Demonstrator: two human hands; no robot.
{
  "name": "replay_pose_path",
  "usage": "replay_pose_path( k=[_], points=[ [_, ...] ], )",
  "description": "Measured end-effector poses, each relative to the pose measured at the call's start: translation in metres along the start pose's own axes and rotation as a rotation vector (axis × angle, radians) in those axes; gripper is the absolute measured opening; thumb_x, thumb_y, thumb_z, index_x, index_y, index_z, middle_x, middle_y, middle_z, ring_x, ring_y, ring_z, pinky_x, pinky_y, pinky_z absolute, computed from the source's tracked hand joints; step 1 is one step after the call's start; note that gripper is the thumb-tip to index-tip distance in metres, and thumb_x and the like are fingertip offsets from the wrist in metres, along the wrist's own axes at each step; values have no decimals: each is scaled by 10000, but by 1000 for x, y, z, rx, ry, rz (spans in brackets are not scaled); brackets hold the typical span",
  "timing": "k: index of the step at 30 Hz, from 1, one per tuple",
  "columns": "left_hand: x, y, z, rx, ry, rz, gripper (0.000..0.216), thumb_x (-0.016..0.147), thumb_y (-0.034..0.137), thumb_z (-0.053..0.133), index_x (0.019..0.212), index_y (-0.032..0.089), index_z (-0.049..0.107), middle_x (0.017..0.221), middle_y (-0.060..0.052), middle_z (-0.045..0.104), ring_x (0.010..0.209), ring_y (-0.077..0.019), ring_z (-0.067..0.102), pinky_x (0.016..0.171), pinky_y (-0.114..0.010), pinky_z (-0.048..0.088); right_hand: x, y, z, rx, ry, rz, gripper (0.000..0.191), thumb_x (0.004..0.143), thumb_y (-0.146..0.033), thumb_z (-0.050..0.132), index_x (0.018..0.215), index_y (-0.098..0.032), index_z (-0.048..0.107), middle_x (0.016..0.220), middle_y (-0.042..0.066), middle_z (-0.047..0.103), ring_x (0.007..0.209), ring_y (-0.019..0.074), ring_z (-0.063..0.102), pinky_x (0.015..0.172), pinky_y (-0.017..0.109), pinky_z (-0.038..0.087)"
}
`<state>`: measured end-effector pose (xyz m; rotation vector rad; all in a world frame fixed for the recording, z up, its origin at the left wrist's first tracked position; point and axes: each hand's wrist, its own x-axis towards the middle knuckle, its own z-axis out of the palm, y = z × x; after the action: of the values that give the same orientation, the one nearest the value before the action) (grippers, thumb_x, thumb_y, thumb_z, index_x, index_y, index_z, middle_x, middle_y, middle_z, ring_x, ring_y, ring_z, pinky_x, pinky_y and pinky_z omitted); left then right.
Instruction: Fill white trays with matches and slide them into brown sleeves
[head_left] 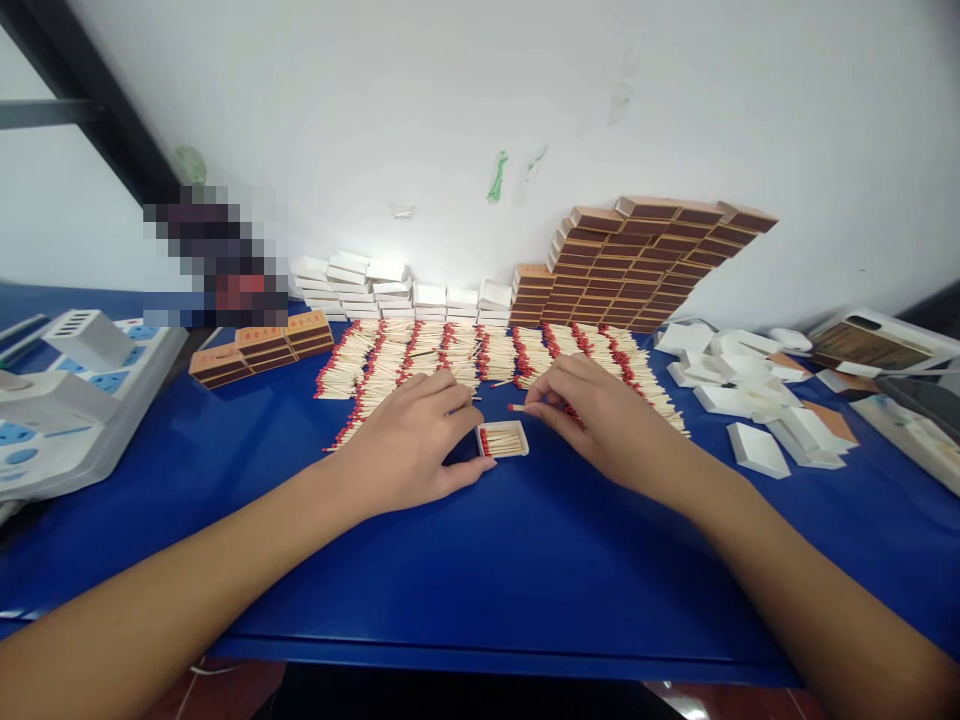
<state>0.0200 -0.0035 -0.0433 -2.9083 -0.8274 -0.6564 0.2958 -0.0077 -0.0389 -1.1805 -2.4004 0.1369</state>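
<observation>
The left hand (405,435) sits near the middle of the blue tabletop (480,580), lightly gripping the left end of a small white tray (527,440) between its thumb, at the tray's near left corner, and its curled fingers, at the far left one. The tray lies flat, partly filled with matches (506,440) whose red heads point left. The right hand (596,405) is closed in a pinch on a single matchstick (517,407), holding it just beyond the tray's far rim—red head to the left, clear of the tray.

Behind both hands, rows of loose matches (350,350) spread toward the tabletop's far edge. Along that edge, against the wall (375,100), stand stacks of white trays (390,290) on the left and a tall pile of brown matchboxes (622,270) on the right. A short row of matchboxes (266,350) stands toward the far left corner, with a power strip (142,400) by the left edge. Near the right edge lies a loose heap of white trays (757,450).
</observation>
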Motion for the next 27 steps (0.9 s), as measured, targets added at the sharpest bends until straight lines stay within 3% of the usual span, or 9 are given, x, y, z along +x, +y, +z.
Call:
replay_pose_path(
  k=[5, 11, 19, 23, 27],
  points=[
    [0, 0, 0, -3, 7, 4, 286, 1043, 428, 697, 1052, 148, 756, 1033, -93, 720, 1027, -283, 641, 908, -429, 541, -1, -31, 5, -8, -46, -91, 123, 1095, -212, 556, 994, -226, 626, 1000, 98, 676, 976, 267, 650, 826, 405, 538],
    [1, 0, 0, -9, 4, 7, 275, 1043, 415, 696, 1036, 146, 754, 1020, -93, 717, 1019, -282, 639, 908, -436, 545, -2, -36, 8, -34, -60, -112, 163, 1091, -190, 540, 958, -217, 629, 976, 99, 685, 959, 266, 656, 828, 409, 545],
    [0, 1, 0, 2, 10, 4, 286, 1037, 431, 709, 1084, 153, 759, 1013, -91, 716, 1031, -281, 647, 924, -426, 549, 0, 7, 5, -124, 135, 2, 140, 1077, -226, 577, 1011, -201, 697, 947, 97, 680, 933, 278, 650, 811, 426, 524],
    [0, 1, 0, -2, 11, 11, 293, 1041, 432, 704, 1083, 148, 762, 1005, -92, 713, 1026, -280, 646, 930, -427, 547, 0, 28, 13, -143, 92, 30, 155, 1058, -203, 585, 1028, -193, 738, 959, 103, 676, 929, 283, 646, 820, 438, 533],
    [0, 0, 1, 2, 16, 10, 307, 1042, 438, 700, 1085, 142, 768, 991, -88, 707, 1023, -282, 644, 912, -425, 544, 2, 32, 17, -145, 61, 50, 156, 1059, -206, 581, 1009, -195, 728, 961, 105, 676, 927, 281, 636, 801, 427, 527]
  ],
)
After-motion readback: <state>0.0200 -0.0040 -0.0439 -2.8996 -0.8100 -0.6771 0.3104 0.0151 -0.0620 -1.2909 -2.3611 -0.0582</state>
